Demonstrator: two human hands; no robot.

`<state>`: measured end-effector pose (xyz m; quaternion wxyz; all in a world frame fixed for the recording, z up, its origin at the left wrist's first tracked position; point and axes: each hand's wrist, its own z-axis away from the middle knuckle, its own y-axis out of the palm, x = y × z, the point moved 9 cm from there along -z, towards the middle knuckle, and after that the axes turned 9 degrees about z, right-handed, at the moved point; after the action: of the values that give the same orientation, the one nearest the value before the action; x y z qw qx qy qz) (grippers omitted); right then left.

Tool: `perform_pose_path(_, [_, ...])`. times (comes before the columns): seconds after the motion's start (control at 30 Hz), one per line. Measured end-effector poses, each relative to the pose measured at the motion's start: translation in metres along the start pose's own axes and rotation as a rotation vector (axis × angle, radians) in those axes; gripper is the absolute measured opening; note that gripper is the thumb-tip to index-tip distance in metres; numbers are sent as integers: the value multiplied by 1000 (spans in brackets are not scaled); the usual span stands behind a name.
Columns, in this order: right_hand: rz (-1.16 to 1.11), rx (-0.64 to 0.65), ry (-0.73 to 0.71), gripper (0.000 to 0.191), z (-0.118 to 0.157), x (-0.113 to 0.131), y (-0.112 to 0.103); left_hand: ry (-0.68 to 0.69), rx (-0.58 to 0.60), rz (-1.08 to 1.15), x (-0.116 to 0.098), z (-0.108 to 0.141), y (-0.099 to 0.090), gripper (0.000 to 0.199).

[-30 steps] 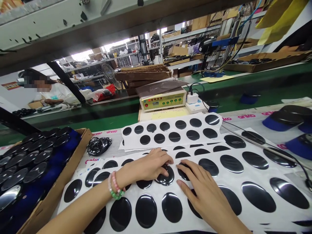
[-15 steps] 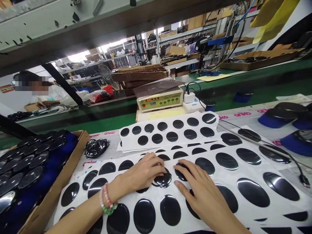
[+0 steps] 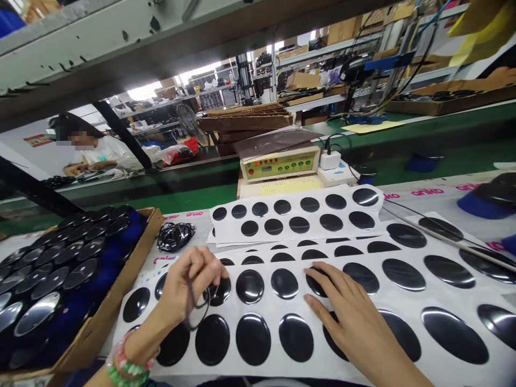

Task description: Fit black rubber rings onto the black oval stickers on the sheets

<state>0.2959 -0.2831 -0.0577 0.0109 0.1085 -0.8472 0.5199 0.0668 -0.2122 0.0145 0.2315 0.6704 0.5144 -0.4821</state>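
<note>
My left hand (image 3: 195,282), with a bead bracelet (image 3: 131,360) at the wrist, is closed in a pinch. A thin black ring (image 3: 206,314) hangs from its fingers, partly hidden by the hand. Below lies a white sheet (image 3: 231,309) with rows of glossy black oval discs (image 3: 253,338). On the right part of this sheet rests my right hand (image 3: 346,306), palm down with fingers spread, covering parts of some discs and holding nothing.
At left stands a cardboard box (image 3: 116,282) of black-topped blue parts. A tangle of black rings (image 3: 175,236) lies beside it. Behind are another disc sheet (image 3: 292,212), a control unit (image 3: 282,161) and a white cable (image 3: 435,234). A person (image 3: 97,145) sits across the green conveyor.
My left hand has lifted off a disc near the middle and moved left with the thin black ring. My right hand stays spread on the sheet. The view has shifted slightly.
</note>
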Motion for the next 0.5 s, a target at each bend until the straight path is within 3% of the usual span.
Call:
perform_pose_path(0.07, [2,-54,-12,41,-3,8,-6,-144,46,-12,8,3,4,23])
perform_pose_path(0.13, [-37,-60,-43,42,-7,24,-7,-237,234,-129,17,4,23,18])
perform_pose_path(0.17, [-73,-33,-68,42,-9,34,-5,-255,339,-203,21,4,33,28])
perform_pose_path(0.27, [-149,69,-150,39,-14,62,10,-212,585,-421,32,-2,58,53])
perform_pose_path(0.37, [-106,63,-194,37,-16,74,18,-111,716,-599,42,-13,71,44])
perform_pose_path(0.5, [-43,21,-201,39,-17,73,18,-71,848,-633,50,-24,82,34])
